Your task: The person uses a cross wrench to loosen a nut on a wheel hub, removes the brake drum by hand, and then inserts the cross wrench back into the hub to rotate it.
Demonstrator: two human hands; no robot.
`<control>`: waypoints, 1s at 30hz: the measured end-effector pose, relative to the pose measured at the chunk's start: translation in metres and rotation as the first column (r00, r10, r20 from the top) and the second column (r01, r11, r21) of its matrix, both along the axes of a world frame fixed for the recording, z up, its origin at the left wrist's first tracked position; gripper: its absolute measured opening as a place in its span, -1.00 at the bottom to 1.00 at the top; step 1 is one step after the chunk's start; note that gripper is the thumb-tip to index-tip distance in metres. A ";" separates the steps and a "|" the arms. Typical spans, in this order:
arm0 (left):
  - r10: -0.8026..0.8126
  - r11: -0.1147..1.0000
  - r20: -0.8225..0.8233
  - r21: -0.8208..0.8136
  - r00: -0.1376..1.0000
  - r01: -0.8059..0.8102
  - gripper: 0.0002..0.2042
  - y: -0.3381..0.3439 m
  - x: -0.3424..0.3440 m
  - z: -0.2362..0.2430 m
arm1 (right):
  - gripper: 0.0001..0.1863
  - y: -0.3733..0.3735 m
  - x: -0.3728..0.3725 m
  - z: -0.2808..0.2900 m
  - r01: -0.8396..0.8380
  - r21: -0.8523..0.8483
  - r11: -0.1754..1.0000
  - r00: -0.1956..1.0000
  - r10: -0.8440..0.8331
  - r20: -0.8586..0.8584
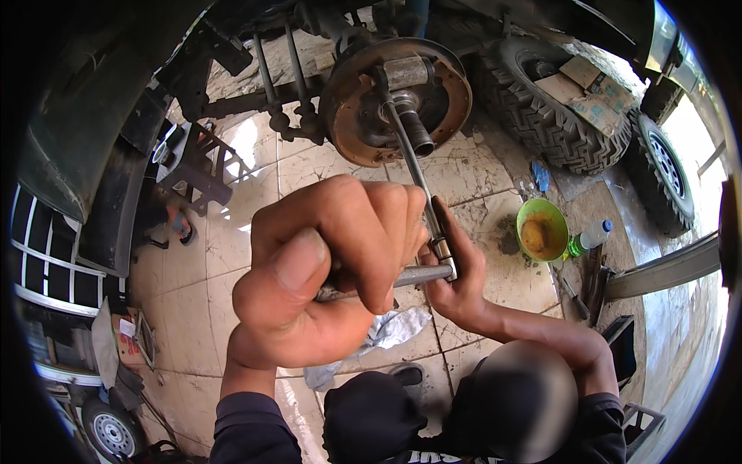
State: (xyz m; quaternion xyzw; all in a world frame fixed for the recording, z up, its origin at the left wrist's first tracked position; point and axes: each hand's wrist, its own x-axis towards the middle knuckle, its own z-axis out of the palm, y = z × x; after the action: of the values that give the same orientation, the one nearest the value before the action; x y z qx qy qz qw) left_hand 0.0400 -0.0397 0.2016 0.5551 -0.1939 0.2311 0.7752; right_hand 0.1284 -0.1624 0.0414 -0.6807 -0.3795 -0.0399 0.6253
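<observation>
My left hand (332,263) is closed in a fist around a steel bar handle (423,274). This handle meets the near end of a long socket extension bar (411,158) at about a right angle. Around that joint curls my right hand (465,271), thumb below and fingers behind the shaft. The bar's far end reaches a cylinder-shaped metal part (406,71) at the top of a rusty round brake backing plate (344,116). Curved brake shoes (448,100) line the plate. Below the bar's tip, a threaded axle spindle (416,135) sticks out toward me.
A large off-road tyre (525,116) lies at the right with cardboard (587,89) on it; another wheel (663,166) leans beside it. A green bowl (542,230) and a bottle (593,236) stand on the tiled floor. A rag (398,329) lies below my hands. Left is a dark metal stand (202,166).
</observation>
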 end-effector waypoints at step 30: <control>0.151 0.988 0.219 0.002 0.964 -0.156 -0.54 -0.040 0.039 -0.002 | -0.75 -0.021 0.042 -0.007 -0.505 0.006 0.863 0.863 0.505 -0.010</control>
State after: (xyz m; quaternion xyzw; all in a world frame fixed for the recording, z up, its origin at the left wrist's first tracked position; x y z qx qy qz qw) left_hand 0.0790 -0.0797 0.1993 0.5473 -0.2363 0.3480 0.7236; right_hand 0.1702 -0.1829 0.0341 -0.5570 -0.5408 0.1285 0.6171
